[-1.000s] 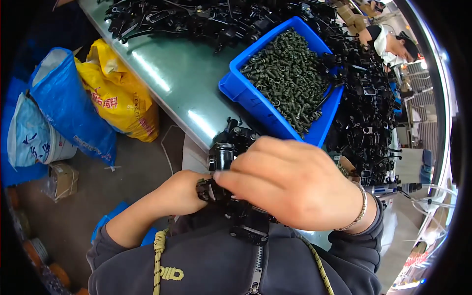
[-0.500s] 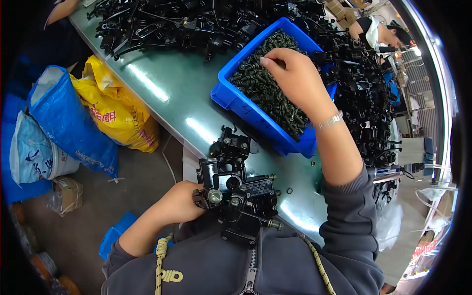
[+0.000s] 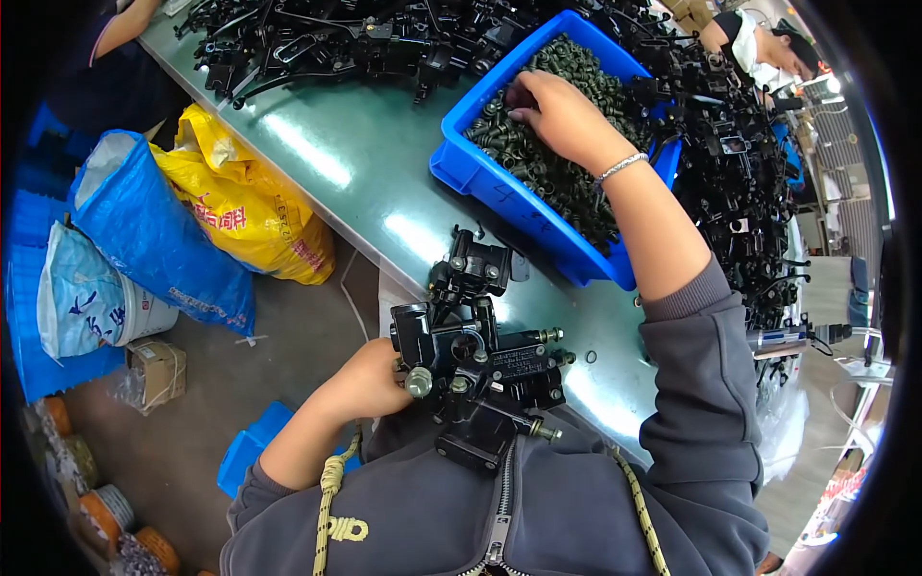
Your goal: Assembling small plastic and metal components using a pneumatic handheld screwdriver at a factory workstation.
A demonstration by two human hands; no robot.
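Note:
My left hand [image 3: 376, 380] is closed round the left side of a cluster of black metal brake calipers [image 3: 480, 370], held in front of my jacket by the bench edge. Several bolts stick out of them, and the calipers hide most of its fingers. My right hand [image 3: 557, 113] reaches into a blue plastic bin [image 3: 504, 197] full of small dark bolts [image 3: 567, 187]. Its fingers are curled together with the tips down among the bolts, so what they pinch is hidden.
Black brake assemblies with hoses [image 3: 384, 48] lie heaped along the green bench [image 3: 370, 158]. A small ring [image 3: 591, 356] lies near the calipers. Blue and yellow sacks [image 3: 259, 221] stand on the floor at left. A power tool [image 3: 792, 336] is at right; other people work at both sides.
My right hand has dipped lower into the bolts, its fingers curling down. The view has shifted slightly; my left hand still holds the calipers.

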